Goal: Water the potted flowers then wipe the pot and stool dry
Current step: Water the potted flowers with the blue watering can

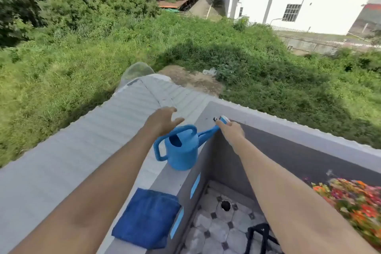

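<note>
Two hands reach over the can (pixel 182 148), which stands on the ledge (pixel 165 179). Left hand (pixel 162 121): fingers spread, empty, above its handle. Right hand (pixel 232 133): closed around its spout tip; cloth (pixel 146 217) lies nearer than the can.

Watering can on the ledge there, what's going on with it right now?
A person is reaching for the blue watering can, which stands on the balcony wall. The left hand is open just above its handle, not yet gripping; the right hand is at the spout tip. The folded blue cloth lies untouched nearer on the wall, and the flowers wait at right.
</note>
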